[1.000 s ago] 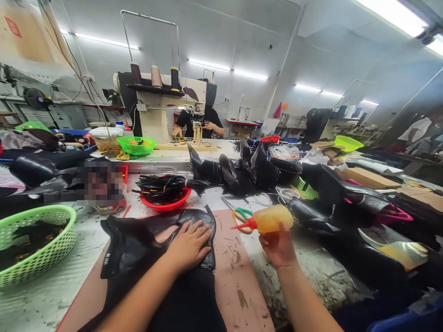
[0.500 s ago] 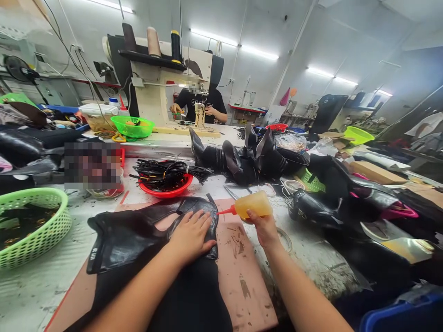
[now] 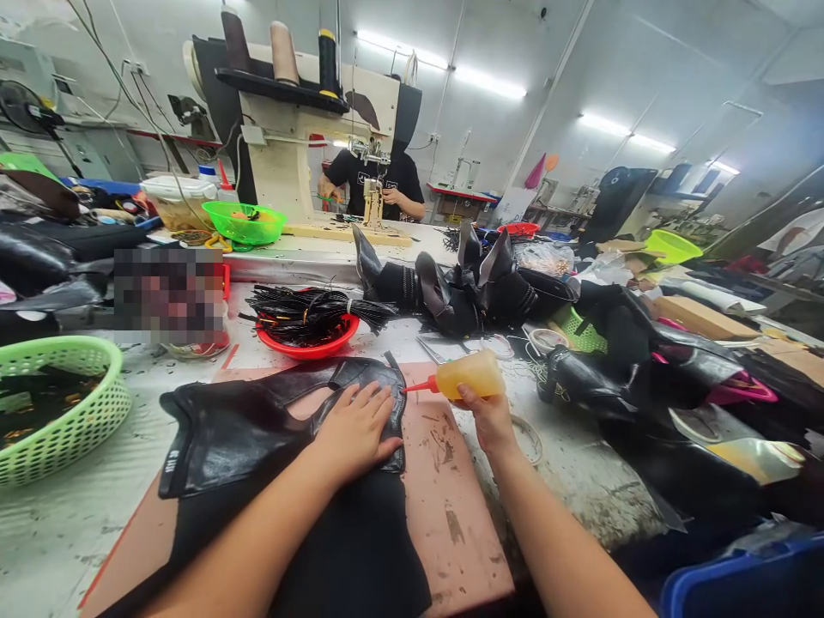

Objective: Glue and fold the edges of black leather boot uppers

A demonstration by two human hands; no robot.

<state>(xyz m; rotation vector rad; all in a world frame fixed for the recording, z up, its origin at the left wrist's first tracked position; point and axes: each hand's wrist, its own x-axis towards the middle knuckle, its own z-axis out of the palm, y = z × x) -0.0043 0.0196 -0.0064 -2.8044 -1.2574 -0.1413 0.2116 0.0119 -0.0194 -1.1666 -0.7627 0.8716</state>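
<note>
A black leather boot upper [image 3: 238, 429] lies spread on a pink board [image 3: 451, 481]. My left hand [image 3: 357, 429] rests flat on its leather near the right edge, fingers stretched out. My right hand [image 3: 490, 421] grips a glue bottle [image 3: 473, 375], a squeeze bottle of yellow liquid with a red nozzle. The bottle lies nearly level, its nozzle tip at the upper's right edge, just beside my left fingertips. Whether any glue is coming out is too small to tell.
Behind the board stands a red bowl [image 3: 307, 339] of black strips. A green basket [image 3: 96, 412] is at left. Several black boot uppers [image 3: 444, 292] stand further back; more lie at right. Scissors [image 3: 433, 350] lie beyond the bottle. Across the table a person [image 3: 373, 180] sits behind a sewing machine [image 3: 283, 137].
The view has shifted slightly. Both hands keep nearly the same place on and beside the upper, and the nozzle tip stays at its right edge.
</note>
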